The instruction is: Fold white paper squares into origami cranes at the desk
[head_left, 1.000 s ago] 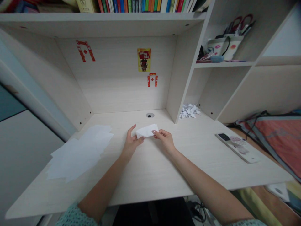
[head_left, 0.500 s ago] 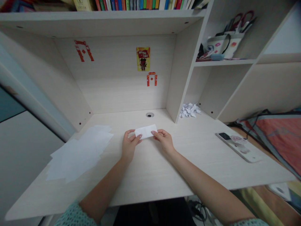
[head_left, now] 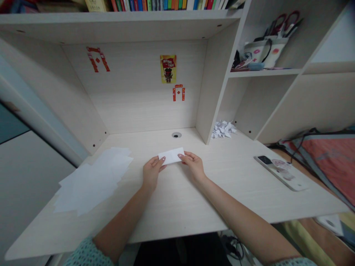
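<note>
A small folded white paper [head_left: 172,155] lies on the pale wooden desk [head_left: 177,199] in front of me. My left hand [head_left: 151,171] has its fingers curled and pinches the paper's near left edge. My right hand [head_left: 194,164] pinches the paper's right edge with thumb and fingertips. Both hands rest low on the desk top, one on each side of the paper.
A loose spread of white sheets [head_left: 88,181] lies at the desk's left. Several folded paper pieces [head_left: 223,130] are heaped under the right shelf. A phone [head_left: 280,171] lies at the right. A cable hole [head_left: 176,135] sits behind the paper. Mugs with scissors [head_left: 266,48] stand on a shelf.
My left hand has drawn its raised thumb and fingers in and closed on the paper's left edge. The paper now lies flatter. My right hand has hardly moved.
</note>
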`<state>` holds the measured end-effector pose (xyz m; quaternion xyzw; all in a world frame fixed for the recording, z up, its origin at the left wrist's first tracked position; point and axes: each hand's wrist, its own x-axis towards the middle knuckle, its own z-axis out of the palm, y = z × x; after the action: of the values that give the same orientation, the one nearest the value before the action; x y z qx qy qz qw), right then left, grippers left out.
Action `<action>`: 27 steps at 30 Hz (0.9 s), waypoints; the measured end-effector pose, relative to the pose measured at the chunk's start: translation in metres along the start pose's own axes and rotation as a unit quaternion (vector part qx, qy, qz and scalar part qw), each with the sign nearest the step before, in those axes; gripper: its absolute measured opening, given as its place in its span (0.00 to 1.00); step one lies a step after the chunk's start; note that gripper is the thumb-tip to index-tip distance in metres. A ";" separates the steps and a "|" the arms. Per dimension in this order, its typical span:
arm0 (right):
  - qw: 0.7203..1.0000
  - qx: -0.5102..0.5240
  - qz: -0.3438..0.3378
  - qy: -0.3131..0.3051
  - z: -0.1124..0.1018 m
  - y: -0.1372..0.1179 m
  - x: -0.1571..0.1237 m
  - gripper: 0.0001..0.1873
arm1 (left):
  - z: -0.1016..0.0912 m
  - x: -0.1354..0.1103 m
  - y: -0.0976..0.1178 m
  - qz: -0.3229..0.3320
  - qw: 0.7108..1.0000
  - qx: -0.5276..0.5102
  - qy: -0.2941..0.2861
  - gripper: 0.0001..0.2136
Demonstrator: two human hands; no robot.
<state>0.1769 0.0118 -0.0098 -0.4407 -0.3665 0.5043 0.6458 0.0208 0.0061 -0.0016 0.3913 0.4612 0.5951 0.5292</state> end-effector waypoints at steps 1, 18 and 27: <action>1.000 0.001 0.002 0.000 0.000 0.000 0.000 0.20 | 0.000 0.000 0.000 0.002 1.000 0.000 0.001 0.16; 1.000 -0.018 0.008 0.002 -0.001 0.002 0.001 0.17 | 0.001 -0.001 0.002 0.010 1.000 0.006 0.009 0.16; 1.000 -0.026 0.011 0.001 -0.001 0.002 0.002 0.18 | -0.002 0.001 -0.002 0.010 1.000 0.001 -0.001 0.15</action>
<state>0.1779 0.0139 -0.0125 -0.4616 -0.3741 0.5015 0.6289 0.0197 0.0066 -0.0036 0.3967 0.4577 0.5994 0.5233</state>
